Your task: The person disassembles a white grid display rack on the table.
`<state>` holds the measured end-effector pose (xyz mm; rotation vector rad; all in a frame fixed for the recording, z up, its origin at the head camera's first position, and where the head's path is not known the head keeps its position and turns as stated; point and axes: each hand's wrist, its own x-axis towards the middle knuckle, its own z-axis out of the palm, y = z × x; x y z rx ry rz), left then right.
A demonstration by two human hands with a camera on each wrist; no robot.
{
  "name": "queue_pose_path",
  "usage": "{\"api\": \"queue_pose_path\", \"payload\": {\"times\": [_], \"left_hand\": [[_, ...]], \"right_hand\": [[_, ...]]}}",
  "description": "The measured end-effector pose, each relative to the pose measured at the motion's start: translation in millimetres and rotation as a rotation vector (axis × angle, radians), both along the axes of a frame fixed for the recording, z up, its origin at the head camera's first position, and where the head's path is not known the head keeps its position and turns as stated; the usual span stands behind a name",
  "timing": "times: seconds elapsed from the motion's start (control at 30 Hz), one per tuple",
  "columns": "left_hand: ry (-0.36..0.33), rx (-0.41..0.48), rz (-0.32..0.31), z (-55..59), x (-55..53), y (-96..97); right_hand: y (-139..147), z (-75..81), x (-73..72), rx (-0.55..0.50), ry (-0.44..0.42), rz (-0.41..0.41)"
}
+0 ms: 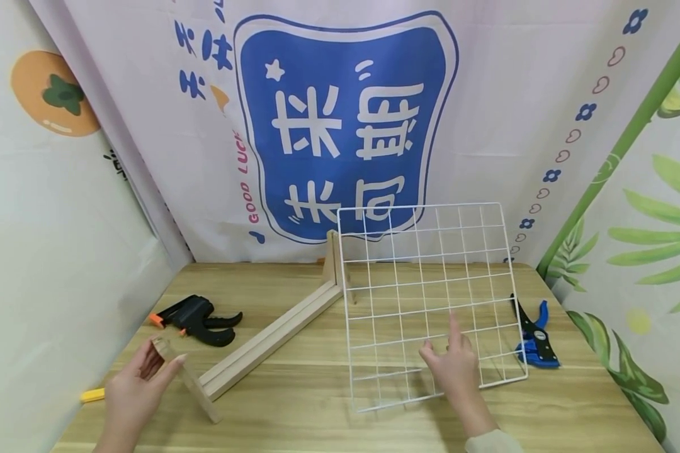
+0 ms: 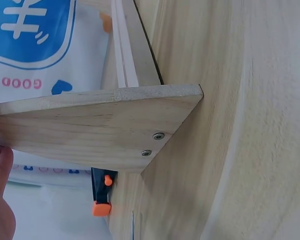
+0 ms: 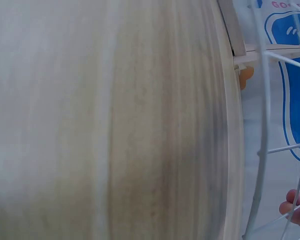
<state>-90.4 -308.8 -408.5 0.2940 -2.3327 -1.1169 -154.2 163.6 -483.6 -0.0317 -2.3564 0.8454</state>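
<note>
My left hand (image 1: 133, 390) pinches the upper end of a wooden end board (image 1: 195, 391) between thumb and fingers. A long grooved rail (image 1: 272, 340) joins that board to another upright (image 1: 331, 259) at the back. Two screw heads (image 2: 158, 136) show on the board's outer face in the left wrist view. With my right hand (image 1: 456, 371) I hold a white wire grid panel (image 1: 343, 270) near its lower edge, index finger stretched along it. The panel stands tilted above the table, its left side beside the back upright; whether they touch I cannot tell.
A black bar clamp (image 1: 204, 321) with orange pads lies left of the rail. Blue-and-black hand pliers (image 1: 538, 340) lie at the right, partly behind the panel. Something yellow (image 1: 93, 395) sits at the table's left edge. A printed curtain (image 1: 487, 126) hangs behind the table.
</note>
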Motion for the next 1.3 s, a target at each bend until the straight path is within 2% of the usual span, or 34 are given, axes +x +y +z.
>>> {"api": "queue_pose_path", "payload": {"times": [0.13,0.2,0.37,0.47,0.7,0.87,1.03,1.1,1.3], "left_hand": [[0.056,0.017,0.059,-2.3,3.9,-2.8],[0.093,-0.007,0.076,-3.7,5.3,-4.4],[0.031,-0.075,0.057,-1.9,8.2,-9.8],[-0.014,-0.079,0.041,-0.4,9.5,-12.2],[0.0,-0.142,0.059,-1.7,11.9,-13.7],[0.037,-0.144,0.05,-2.2,10.6,-12.7],[0.016,-0.137,0.046,-3.1,10.4,-13.3],[0.014,-0.143,0.051,-3.8,10.8,-13.5],[0.047,-0.201,0.094,-6.0,10.9,-12.8]], "right_hand": [[-0.9,-4.4,-2.5,0.065,0.033,0.006],[-1.5,-5.8,-4.2,0.082,0.042,0.009],[-3.2,-9.1,-8.8,0.102,0.056,0.007],[-4.9,-11.1,-11.6,0.106,0.055,0.016],[-9.1,-15.7,-14.1,0.104,0.025,0.004],[-10.5,-18.3,-16.0,0.124,0.02,-0.011],[-12.5,-19.4,-18.1,0.096,0.043,-0.014],[-13.1,-20.1,-18.5,0.072,0.019,-0.02],[-13.5,-23.0,-19.3,0.031,-0.128,-0.038]]}}
